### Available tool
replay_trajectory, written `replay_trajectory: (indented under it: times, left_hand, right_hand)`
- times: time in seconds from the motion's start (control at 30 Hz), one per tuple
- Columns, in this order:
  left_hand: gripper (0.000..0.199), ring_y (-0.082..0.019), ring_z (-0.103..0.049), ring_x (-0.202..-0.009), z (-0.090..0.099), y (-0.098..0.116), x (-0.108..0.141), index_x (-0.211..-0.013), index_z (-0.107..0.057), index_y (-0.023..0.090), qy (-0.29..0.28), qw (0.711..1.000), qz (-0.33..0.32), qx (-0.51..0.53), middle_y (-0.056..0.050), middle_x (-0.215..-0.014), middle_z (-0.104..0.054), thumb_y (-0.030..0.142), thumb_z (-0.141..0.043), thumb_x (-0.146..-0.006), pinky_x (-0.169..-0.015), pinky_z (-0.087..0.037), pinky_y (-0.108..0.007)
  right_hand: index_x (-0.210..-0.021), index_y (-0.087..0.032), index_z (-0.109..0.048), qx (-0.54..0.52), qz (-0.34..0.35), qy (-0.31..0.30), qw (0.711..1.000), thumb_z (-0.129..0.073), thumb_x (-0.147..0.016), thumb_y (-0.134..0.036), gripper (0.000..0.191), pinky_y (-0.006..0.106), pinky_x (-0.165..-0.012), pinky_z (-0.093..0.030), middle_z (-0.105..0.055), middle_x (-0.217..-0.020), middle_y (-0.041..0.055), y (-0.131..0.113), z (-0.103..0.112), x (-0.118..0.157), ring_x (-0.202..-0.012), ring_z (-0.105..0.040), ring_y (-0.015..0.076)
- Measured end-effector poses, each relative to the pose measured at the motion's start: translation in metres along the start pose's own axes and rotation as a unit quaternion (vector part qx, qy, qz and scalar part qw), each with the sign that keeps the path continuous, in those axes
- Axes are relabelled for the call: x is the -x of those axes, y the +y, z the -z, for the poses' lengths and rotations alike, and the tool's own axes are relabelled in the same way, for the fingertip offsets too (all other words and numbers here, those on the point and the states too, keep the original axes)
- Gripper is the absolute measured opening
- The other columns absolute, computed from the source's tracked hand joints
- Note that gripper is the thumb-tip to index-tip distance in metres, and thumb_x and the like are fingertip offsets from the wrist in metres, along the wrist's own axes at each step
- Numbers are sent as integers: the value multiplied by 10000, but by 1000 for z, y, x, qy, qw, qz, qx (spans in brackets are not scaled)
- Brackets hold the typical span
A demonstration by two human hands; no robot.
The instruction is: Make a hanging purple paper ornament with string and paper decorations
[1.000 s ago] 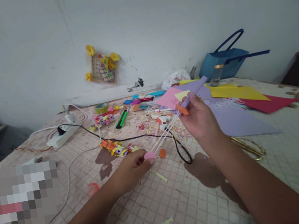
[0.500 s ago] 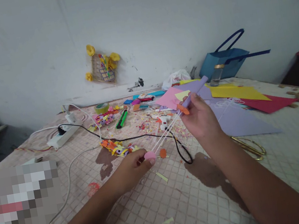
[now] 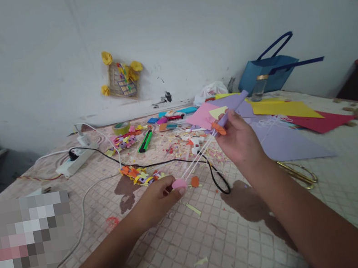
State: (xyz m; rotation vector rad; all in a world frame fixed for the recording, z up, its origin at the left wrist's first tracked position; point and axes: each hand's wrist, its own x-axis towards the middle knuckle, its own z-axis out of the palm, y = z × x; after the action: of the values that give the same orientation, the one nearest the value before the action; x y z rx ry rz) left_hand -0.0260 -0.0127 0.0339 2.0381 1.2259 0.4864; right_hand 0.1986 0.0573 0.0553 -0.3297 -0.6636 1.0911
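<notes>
My left hand (image 3: 162, 198) is closed, pinching a pink paper disc (image 3: 178, 184) low over the table. White strings (image 3: 199, 160) run taut from the disc up to my right hand (image 3: 238, 139). That hand is closed round a rolled purple paper piece (image 3: 237, 101), with an orange paper piece (image 3: 218, 128) at its fingertips. Just behind the roll are a pink sheet (image 3: 201, 117) and a small pale yellow piece (image 3: 218, 112). An orange paper disc (image 3: 195, 181) lies beside the pink one. Left of it, partly behind my left hand, rests a colourful paper-flower piece (image 3: 136, 175).
A black cable (image 3: 170, 161) loops between my hands from a power strip (image 3: 76, 162). Farther back are a green cutter (image 3: 145, 141), a glue gun (image 3: 196, 143) and tape (image 3: 121, 128). Gold scissors (image 3: 298, 174), coloured sheets (image 3: 285, 108) and a blue bag (image 3: 267, 73) stand or lie right.
</notes>
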Motion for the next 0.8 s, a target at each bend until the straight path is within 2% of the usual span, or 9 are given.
replay_trajectory:
  times: [0.13, 0.3, 0.57, 0.8]
  left_hand:
    - [298, -119, -375, -596, 1, -3, -1, -654, -417, 188, 1, 1000, -3, -5, 46, -633, -377, 425, -452, -830, -545, -288, -240]
    - [293, -120, -380, -614, 3, -3, -3, -674, -441, 184, 18, 1000, -16, -8, 41, -655, -383, 425, -444, -840, -554, -291, -240]
    - [278, -107, -356, -584, 3, -6, -3, -656, -426, 182, 6, 1000, -12, 5, 50, -636, -369, 395, -465, -830, -535, -285, -228]
    - [290, -110, -416, -611, 4, -3, 2, -682, -471, 173, 3, 1000, -17, -13, 38, -657, -427, 417, -464, -840, -544, -325, -218]
  right_hand:
    - [-675, -216, -569, -4, -13, -5, 1000, -739, -702, -240, 175, 191, -581, -494, -630, -632, -91, 3, 0, 2, -580, -587, 47]
    - [-686, -224, -581, 7, 6, 0, 1000, -723, -726, -231, 148, 198, -573, -493, -621, -617, -96, -2, 0, 0, -561, -577, 51]
    - [-685, -221, -577, 22, -12, -12, 1000, -714, -736, -239, 147, 197, -579, -489, -621, -626, -82, 2, -2, 4, -568, -590, 57]
    - [-671, -218, -573, 35, -22, -7, 999, -709, -723, -247, 149, 188, -566, -480, -600, -627, -79, 1, -2, 3, -562, -570, 52]
